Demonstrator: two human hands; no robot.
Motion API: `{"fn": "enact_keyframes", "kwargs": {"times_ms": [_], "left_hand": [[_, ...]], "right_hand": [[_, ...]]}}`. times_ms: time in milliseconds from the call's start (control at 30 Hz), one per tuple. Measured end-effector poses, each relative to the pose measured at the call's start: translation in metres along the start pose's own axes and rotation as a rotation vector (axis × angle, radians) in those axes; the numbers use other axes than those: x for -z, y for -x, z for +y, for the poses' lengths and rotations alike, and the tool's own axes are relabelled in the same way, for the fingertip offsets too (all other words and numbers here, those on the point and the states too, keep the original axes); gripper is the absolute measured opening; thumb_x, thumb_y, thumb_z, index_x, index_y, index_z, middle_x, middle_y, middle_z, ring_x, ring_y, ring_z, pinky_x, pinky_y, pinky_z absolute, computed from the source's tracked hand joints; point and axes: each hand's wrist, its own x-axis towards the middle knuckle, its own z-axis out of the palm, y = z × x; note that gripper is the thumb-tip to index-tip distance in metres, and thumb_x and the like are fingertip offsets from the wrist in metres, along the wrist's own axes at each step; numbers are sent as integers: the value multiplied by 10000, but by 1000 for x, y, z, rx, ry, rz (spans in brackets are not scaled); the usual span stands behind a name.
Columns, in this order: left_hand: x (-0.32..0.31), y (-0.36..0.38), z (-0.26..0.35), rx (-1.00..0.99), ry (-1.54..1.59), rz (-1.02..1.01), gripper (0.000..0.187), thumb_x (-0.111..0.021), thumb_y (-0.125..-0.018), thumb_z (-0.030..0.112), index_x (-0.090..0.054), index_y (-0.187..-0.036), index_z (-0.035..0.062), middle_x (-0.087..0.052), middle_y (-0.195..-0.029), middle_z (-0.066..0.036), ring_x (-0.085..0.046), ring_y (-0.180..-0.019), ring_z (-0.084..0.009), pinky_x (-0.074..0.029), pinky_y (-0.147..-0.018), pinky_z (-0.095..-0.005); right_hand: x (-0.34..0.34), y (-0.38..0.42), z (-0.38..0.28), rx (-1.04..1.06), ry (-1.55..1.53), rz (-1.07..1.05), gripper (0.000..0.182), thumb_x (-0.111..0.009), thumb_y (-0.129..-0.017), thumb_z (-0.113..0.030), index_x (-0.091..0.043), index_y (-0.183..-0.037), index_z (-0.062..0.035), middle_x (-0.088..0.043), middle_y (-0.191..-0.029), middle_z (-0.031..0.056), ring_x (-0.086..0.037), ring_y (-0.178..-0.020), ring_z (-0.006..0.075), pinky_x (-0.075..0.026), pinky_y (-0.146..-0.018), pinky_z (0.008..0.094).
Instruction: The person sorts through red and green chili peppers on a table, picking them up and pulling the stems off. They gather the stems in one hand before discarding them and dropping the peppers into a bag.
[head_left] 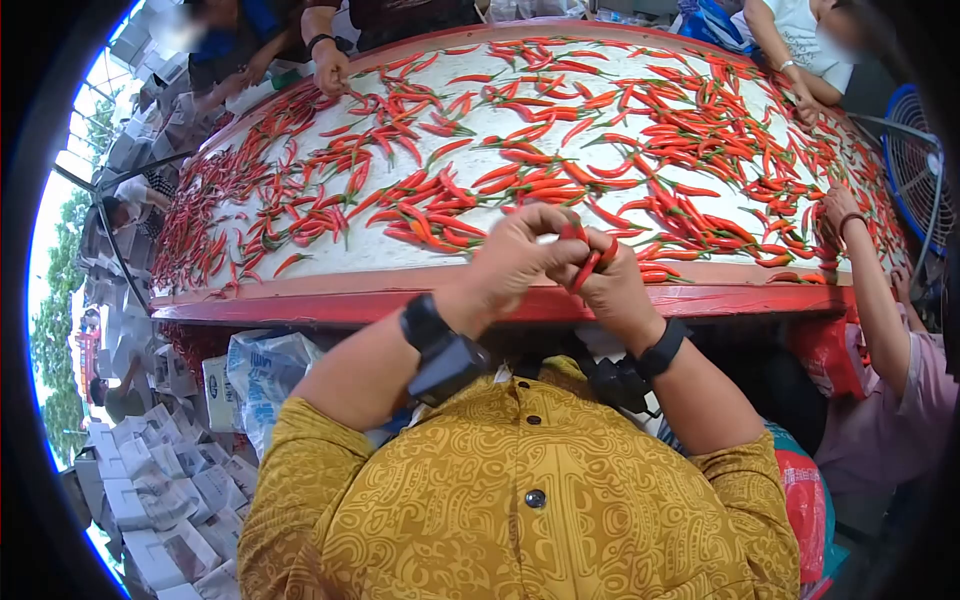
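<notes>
My left hand (508, 262) and my right hand (622, 292) meet over the near edge of the table, fingers curled toward each other. Between them are red chili peppers (587, 268), gripped in the right hand's fingers. The left thumb and fingertips pinch at the top of the same chilies, partly covering them. Just beyond, a pile of red chilies with green stems (432, 212) lies on the white tabletop (370, 245). A black strap circles each of my wrists.
Loose chilies (700, 140) spread across the table, which has a red front edge (400, 308). Other people's hands reach in at the far side (330, 68) and the right (840, 208). A blue fan (915, 165) stands at right. Stacked white boxes (180, 500) and a plastic bag (265, 375) are at left.
</notes>
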Motion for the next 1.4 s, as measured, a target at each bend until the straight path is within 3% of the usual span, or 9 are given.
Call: {"fn": "enact_keyframes", "kwargs": {"times_ms": [167, 233, 300, 400, 567, 667, 900, 1200, 1400], "left_hand": [[-16, -11, -26, 107, -25, -39, 336, -732, -793, 178, -584, -1073, 65, -586, -1072, -36, -546, -1021, -124, -457, -868, -287], [2, -28, -22, 6, -735, -52, 444, -721, -790, 214, -550, -1165, 52, -561, -1169, -46, -512, -1107, -184, -416, -930, -339], [30, -50, -26, -625, -1542, -141, 502, -695, -772, 237, -532, -1233, 126, -528, -1259, -62, -486, -1162, -250, -394, -946, -411], [49, -61, -12, -525, -2076, -36, 498, -643, -775, 269, -531, -1259, 240, -476, -1334, -61, -454, -1202, -293, -369, -955, -478], [91, -72, 15, -134, -2244, 383, 346, -551, -856, 324, -585, -1191, 245, -477, -1334, -65, -411, -1252, -267, -350, -975, -518], [92, -88, 14, -401, -1994, 380, 311, -586, -845, 260, -618, -1141, 171, -525, -1273, -105, -457, -1208, -281, -373, -983, -458], [-79, -126, -83, -562, -1706, -285, 536, -662, -788, 311, -514, -1290, 197, -431, -1377, -102, -405, -1257, -307, -340, -1006, -506], [-69, -122, -79, -287, -2148, 48, 526, -595, -826, 366, -466, -1321, 245, -357, -1431, -63, -300, -1325, -301, -260, -990, -660], [-7, -39, -45, -284, -2013, 511, 528, -646, -795, 339, -507, -1282, 188, -438, -1305, -134, -381, -1244, -341, -364, -990, -481]], "right_hand": [[48, 15, 17, -36, -78, 69, 60, -642, -810, -41, -598, -850, -34, -549, -741, -23, -488, -696, 51, -420, -637, 207], [84, 16, 20, -18, 25, 175, 78, -632, -822, -40, -564, -785, -40, -545, -735, -19, -469, -676, 44, -409, -604, 209], [118, 18, 30, 47, 94, 279, 96, -654, -833, -75, -569, -806, -39, -537, -721, -15, -463, -650, 48, -411, -596, 213], [153, 22, 43, 243, 366, 346, 123, -667, -844, -109, -571, -834, -33, -534, -716, -15, -457, -635, 50, -414, -598, 217], [191, 33, 55, 313, 458, 399, 138, -666, -848, -109, -551, -851, -33, -527, -713, -13, -453, -637, 52, -405, -589, 214], [206, 33, 60, 362, 418, 458, 166, -661, -850, -115, -522, -817, -31, -512, -691, -5, -430, -622, 60, -395, -572, 219], [243, 41, 58, 326, 502, 445, 184, -665, -847, -120, -511, -801, -31, -480, -656, 1, -413, -605, 72, -385, -559, 226], [298, 54, 63, 339, 430, 439, 193, -650, -861, -117, -489, -799, -30, -462, -672, 1, -405, -611, 70, -375, -554, 230], [331, 64, 63, 280, 439, 371, 163, -612, -897, -116, -481, -837, -39, -483, -736, -12, -411, -679, 57, -377, -619, 203]]}}
